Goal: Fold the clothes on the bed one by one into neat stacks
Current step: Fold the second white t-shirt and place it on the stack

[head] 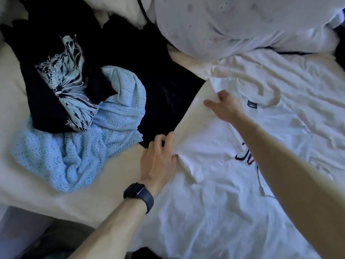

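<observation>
A white T-shirt [209, 199] with a dark neck label and a partly hidden chest print lies spread on the bed, collar away from me. My left hand [158, 159], with a dark watch on the wrist, pinches the shirt's left sleeve edge. My right hand [224, 105] grips the same sleeve near the shoulder, fingers curled into the cloth. A light blue knit garment [78, 152] lies crumpled to the left. On top of the knit rests a black garment with a pale blue butterfly print [61, 85].
More black clothing [158, 81] lies between the blue knit and the white shirt. A white spotted duvet [242, 25] is bunched at the back. The cream sheet [112, 187] shows at the near left, with the bed's edge below it.
</observation>
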Tool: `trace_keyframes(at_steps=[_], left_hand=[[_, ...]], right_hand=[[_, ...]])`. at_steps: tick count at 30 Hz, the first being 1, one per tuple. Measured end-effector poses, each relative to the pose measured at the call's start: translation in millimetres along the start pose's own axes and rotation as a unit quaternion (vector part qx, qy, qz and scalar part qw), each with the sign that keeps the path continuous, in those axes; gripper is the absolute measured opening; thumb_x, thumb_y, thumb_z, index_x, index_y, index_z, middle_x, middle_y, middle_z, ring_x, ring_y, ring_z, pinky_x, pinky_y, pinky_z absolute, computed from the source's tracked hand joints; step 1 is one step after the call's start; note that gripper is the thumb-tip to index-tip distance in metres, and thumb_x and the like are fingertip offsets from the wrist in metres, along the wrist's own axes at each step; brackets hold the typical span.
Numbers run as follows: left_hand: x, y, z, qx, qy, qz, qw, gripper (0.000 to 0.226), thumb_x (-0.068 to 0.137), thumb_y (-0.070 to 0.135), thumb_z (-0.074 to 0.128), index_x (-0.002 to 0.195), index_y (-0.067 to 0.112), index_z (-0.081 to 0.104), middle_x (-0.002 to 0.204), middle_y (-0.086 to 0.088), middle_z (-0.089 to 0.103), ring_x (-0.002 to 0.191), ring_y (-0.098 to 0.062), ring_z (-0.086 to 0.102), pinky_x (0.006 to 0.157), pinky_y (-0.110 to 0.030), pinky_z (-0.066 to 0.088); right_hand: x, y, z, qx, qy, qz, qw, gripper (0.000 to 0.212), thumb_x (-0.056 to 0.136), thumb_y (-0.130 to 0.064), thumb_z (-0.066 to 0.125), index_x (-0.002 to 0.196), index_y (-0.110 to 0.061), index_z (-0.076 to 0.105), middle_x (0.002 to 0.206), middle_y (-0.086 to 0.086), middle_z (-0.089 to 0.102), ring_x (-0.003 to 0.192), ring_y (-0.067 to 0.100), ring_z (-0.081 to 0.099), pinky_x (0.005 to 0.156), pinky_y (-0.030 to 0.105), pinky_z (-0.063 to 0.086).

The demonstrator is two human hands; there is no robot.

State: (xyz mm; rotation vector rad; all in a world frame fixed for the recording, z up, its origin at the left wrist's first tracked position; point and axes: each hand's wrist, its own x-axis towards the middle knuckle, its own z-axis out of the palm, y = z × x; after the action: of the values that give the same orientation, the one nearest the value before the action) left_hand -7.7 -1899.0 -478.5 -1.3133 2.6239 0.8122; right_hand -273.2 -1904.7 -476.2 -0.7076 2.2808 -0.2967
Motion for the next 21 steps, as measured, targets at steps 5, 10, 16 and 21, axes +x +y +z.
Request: trace_keyframes(at_steps=[5, 10, 16, 21], left_hand=[[-4.7, -29.2, -3.0, -0.076, -0.022, -0.083, 0.993, 0.035, 0.097, 0.02, 0.054, 0.131, 0.025, 0.052, 0.118, 0.0, 0.061, 0.098, -0.029, 0.061, 0.07, -0.037, 0.047], [-9.3, -44.7, 3.5, -0.15, -0.038, -0.128, 0.98, 0.025, 0.097, 0.028, 0.056, 0.123, 0.027, 0.056, 0.098, 0.008, 0.061, 0.092, -0.023, 0.06, 0.069, -0.034, 0.044], [8.3, -40.2, -9.5, -0.298, -0.145, -0.165, 0.929, 0.034, 0.089, 0.057, 0.044, 0.104, 0.03, 0.058, 0.071, 0.011, 0.058, 0.07, -0.012, 0.056, 0.065, -0.036, 0.044], [18.6, -32.0, -7.0, -0.214, -0.11, -0.189, 0.952, 0.035, 0.101, 0.049, 0.042, 0.079, 0.022, 0.045, 0.064, 0.002, 0.055, 0.066, -0.022, 0.056, 0.062, -0.037, 0.044]], right_hand=[[31.0, -33.2, 1.1, 0.208, -0.021, 0.011, 0.978, 0.026, 0.09, -0.028, 0.077, 0.079, -0.024, 0.054, 0.073, -0.007, 0.047, 0.066, 0.012, 0.048, 0.056, 0.018, 0.039], [44.8, -52.2, 12.5, 0.238, -0.055, -0.027, 0.969, 0.043, 0.085, -0.031, 0.082, 0.119, -0.007, 0.069, 0.098, -0.002, 0.058, 0.09, 0.011, 0.054, 0.075, 0.02, 0.041], [58.2, -49.3, 18.9, 0.123, -0.04, -0.007, 0.992, 0.033, 0.086, -0.031, 0.08, 0.111, -0.011, 0.073, 0.089, -0.002, 0.061, 0.084, 0.015, 0.058, 0.071, 0.022, 0.043], [56.1, -66.9, 28.8, 0.164, -0.032, -0.024, 0.986, 0.036, 0.093, -0.03, 0.073, 0.126, -0.016, 0.068, 0.096, -0.007, 0.064, 0.097, 0.014, 0.063, 0.079, 0.02, 0.046]])
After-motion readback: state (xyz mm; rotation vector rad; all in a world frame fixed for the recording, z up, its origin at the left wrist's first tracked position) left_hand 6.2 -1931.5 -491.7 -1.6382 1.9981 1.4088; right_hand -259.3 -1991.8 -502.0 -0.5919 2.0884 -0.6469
